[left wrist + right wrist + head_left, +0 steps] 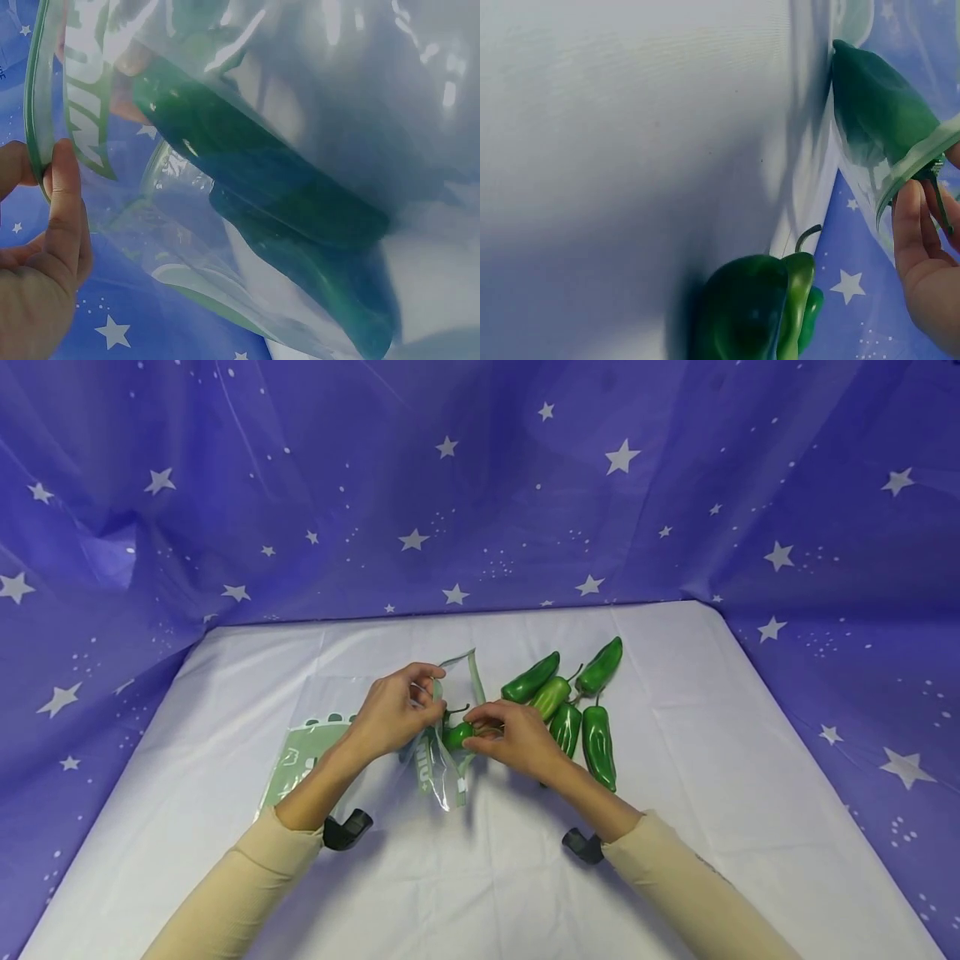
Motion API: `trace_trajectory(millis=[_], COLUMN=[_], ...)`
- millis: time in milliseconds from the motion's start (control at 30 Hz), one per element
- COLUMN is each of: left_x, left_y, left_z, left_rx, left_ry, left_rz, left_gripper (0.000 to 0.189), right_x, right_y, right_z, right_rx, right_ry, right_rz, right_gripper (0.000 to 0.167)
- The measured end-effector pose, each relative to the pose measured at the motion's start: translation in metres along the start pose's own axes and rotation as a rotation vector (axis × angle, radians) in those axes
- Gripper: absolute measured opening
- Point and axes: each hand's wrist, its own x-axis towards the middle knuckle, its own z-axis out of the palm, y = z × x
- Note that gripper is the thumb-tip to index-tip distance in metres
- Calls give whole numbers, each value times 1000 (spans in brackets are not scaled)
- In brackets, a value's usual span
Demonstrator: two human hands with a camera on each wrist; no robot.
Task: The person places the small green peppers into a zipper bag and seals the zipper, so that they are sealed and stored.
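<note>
My left hand point(424, 692) pinches the green-edged rim of a clear plastic zip bag point(442, 760) and holds its mouth up off the white table point(675, 827). In the left wrist view the fingers point(64, 202) grip that rim point(37, 112), and a dark green pepper point(255, 172) shows through the film. My right hand point(477, 732) holds a green pepper point(456, 736) at the bag's mouth. The right wrist view shows this pepper point(877, 105) partly behind the bag's rim, with the fingers point(911, 232) beside its stem.
Several green peppers point(570, 710) lie in a loose pile just right of my right hand, also seen close up as peppers point(757, 307). The rest of the bag point(300, 756) lies flat to the left. A purple star-print cloth point(480, 485) hangs behind and at the sides.
</note>
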Motion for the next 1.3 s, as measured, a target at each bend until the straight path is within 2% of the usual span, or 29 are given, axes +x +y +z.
trace_trajectory(millis=[300,967,1133,1300], left_x=[-1,-1,-2,-3], left_y=[1,1,2,2], left_z=[0,-2,-1,-1], left_rx=[-2,1,2,-4], left_ry=[4,7,7,4], left_rz=[0,15,14,14], left_gripper=[36,35,35,35], right_x=[0,3,0,-7], right_y=[-1,-3,-5,-5], right_z=[1,0,-4,-19], right_rx=[6,-72,-103,-83], right_ry=[-34,-54,-23,53], right_rz=[55,-20,-45,-38], right_gripper=[30,23,22,17])
